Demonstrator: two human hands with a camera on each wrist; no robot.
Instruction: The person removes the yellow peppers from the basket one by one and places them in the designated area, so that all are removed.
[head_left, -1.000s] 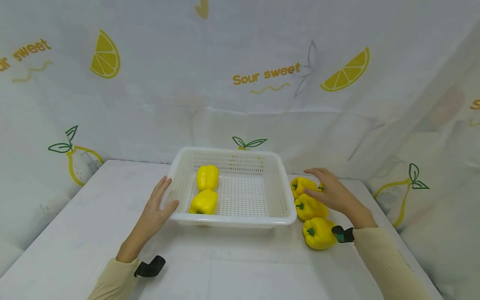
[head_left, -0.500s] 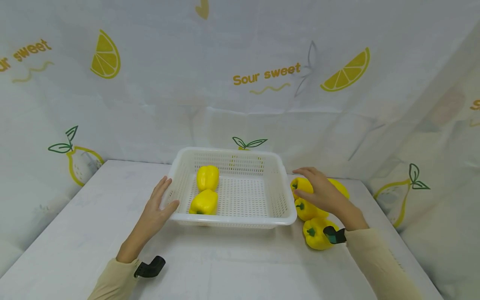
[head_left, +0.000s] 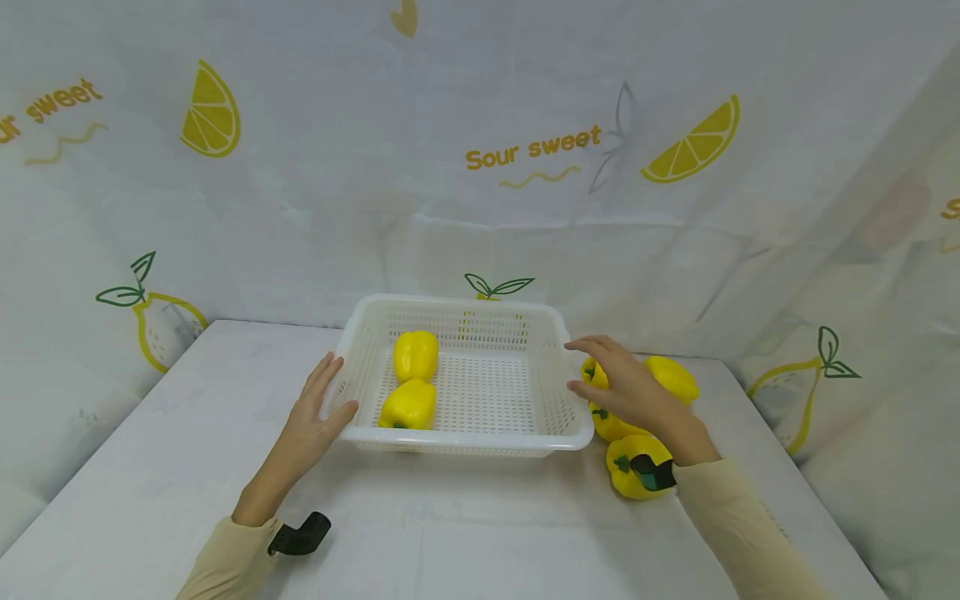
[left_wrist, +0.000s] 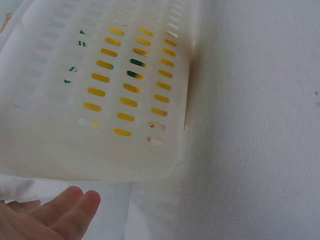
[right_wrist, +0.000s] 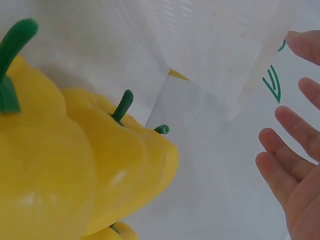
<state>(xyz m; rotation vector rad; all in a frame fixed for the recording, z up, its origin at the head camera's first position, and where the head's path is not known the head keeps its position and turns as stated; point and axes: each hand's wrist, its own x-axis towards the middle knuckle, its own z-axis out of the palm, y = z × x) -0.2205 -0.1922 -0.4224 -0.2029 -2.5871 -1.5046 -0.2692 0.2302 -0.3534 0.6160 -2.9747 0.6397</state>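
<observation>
A white perforated plastic basket point(head_left: 465, 438) stands on the table with two yellow bell peppers, one point(head_left: 415, 357) behind the other point(head_left: 408, 405), at its left side. My left hand point(head_left: 300, 429) is at the basket's left rim, fingers extended and thumb over the front left corner. In the left wrist view its fingertips point(left_wrist: 89, 201) show just below the basket's wall point(left_wrist: 60, 142). At the right rim, my right hand point(head_left: 632, 390) spreads its fingers and thumb, holding nothing. Beneath and around that hand lie several yellow bell peppers with green stems, including a front one point(head_left: 626, 479).
A white table point(head_left: 450, 525) runs under everything. Behind it hangs a white curtain point(head_left: 337, 183) printed with lemons and lettering. One more pepper point(head_left: 673, 380) lies right of the right hand. Black wrist cameras point(head_left: 302, 535) sit on both forearms.
My right hand has moved left from above the loose peppers to the basket's right rim, uncovering the rear right pepper. The left hand and basket have stayed in place.
</observation>
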